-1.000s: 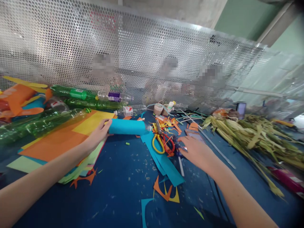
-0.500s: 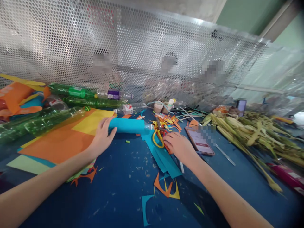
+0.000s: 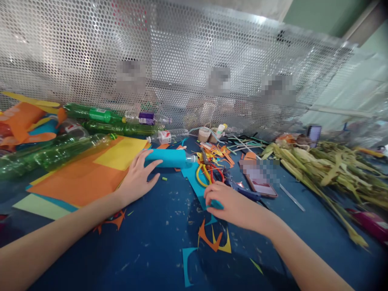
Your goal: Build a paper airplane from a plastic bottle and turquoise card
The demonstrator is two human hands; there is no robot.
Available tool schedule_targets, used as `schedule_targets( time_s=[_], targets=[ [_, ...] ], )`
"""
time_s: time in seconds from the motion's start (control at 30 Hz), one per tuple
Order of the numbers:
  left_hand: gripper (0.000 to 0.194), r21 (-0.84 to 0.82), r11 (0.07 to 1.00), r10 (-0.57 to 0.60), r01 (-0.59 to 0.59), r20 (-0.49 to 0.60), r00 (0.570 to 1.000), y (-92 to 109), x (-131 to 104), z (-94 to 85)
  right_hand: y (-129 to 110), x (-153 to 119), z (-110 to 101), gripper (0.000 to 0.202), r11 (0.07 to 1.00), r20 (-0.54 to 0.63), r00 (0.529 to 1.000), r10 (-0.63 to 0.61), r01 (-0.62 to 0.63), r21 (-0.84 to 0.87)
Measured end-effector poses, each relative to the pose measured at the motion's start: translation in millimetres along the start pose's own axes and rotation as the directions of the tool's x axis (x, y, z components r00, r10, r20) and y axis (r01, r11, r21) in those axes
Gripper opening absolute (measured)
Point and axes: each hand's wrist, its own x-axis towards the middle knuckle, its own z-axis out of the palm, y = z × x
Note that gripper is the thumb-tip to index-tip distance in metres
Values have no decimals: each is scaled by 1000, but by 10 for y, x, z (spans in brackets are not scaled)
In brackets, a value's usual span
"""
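Green bottles (image 3: 74, 151) lie on the left of the worktop (image 3: 151, 242). Next comes a pile of paper (image 3: 81, 184), with orange and yellow sheets on top. The left hand (image 3: 138, 178) is by its right edge, fingers spread, some of them on the left end of the blue bottle (image 3: 169, 158). That bottle lies on its side, wrapped in blue paper, and its clear neck points right. Blue strips (image 3: 195, 186) start just under the neck, with a yellow loop (image 3: 198, 179) and a red loop (image 3: 222, 175) close by. The right hand (image 3: 228, 202) is over the strips, fingers curled; I can't tell if they pinch any. Farther right are a phone (image 3: 260, 185), a straw (image 3: 292, 198) and dry leaves (image 3: 321, 169).
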Motion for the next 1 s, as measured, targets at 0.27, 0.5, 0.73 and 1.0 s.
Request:
schedule_targets(
  time_s=[0.27, 0.5, 0.73, 1.0],
  targets=[
    [29, -25, 982, 186, -185, 55, 981, 9, -41, -8, -91, 29, -122, 5, 950, -314, 946, 77, 27, 312],
    [30, -310, 909, 347, -279, 192, 918, 200, -64, -75, -302, 20, 58, 11, 870, 62, 994, -88, 46, 492],
    [28, -506, 841, 358, -190, 258, 897, 457, -161, -62, -279, 68, 165, 30, 792, 353, 929, -110, -132, 596],
    [31, -532, 825, 397, -188, 312, 863, 529, -181, -121, -102, 183, 203, 36, 889, -66, 981, 182, -135, 438]
  ],
)
